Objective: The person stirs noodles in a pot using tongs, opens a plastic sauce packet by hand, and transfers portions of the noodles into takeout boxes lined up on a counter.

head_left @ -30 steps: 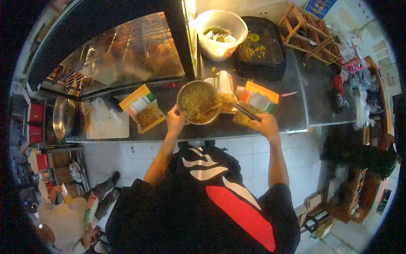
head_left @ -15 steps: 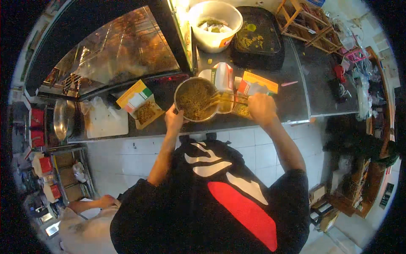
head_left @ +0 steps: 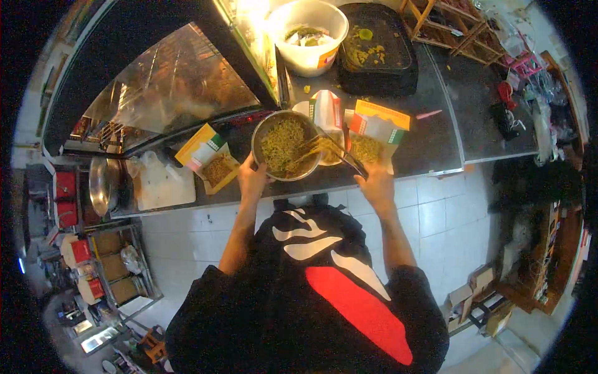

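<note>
The metal bowl of noodles [head_left: 285, 145] sits at the counter's [head_left: 436, 134] front edge, my left hand [head_left: 251, 179] gripping its near rim. My right hand [head_left: 375, 186] grasps tongs [head_left: 333, 149], their long axis pointing left into the noodles, past an open paper box [head_left: 374, 131].

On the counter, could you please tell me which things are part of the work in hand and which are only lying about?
In use:
- metal bowl of noodles, held by the left hand
- tongs in the right hand
- open carton of noodles

Lying about:
- white bucket
- black tray
- cutting board
</note>
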### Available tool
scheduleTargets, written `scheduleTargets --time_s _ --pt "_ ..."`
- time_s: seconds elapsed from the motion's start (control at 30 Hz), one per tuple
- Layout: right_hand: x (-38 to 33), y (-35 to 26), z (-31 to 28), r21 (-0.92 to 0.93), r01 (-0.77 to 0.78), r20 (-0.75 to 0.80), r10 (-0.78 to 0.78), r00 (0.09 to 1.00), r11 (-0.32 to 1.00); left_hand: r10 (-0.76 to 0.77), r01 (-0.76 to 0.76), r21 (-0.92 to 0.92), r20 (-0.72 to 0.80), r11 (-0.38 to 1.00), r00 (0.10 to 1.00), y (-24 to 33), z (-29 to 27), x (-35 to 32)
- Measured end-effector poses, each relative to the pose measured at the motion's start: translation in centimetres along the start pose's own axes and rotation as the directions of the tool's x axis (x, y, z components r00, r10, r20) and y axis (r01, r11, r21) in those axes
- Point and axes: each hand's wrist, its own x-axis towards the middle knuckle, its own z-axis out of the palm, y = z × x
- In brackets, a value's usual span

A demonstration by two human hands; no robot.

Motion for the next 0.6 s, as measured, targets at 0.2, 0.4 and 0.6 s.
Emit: scheduleTargets --time_s 0.2,0.4,0.6 --pt "-1.7 -0.4 0.1 0.289 -0.078 -0.023 0.088 0.996 0.954 0.051 -0.048 -0.105 0.024 0.993 0.998 -1.3 -1.4 0.0" --pt "-1.9 -1.3 -4.5 0.334 -0.004 -0.081 0.033 0.996 0.943 -0.046 0.045 -0.027 -0.03 0.999 0.998 -2.3 -1.7 0.3" --pt "-0.7 -2.5 -9.4 0.226 0.098 -0.099 -0.077 0.992 0.969 -0.03 0.031 0.015 -0.028 0.999 0.999 -5.0 -2.5 0.2"
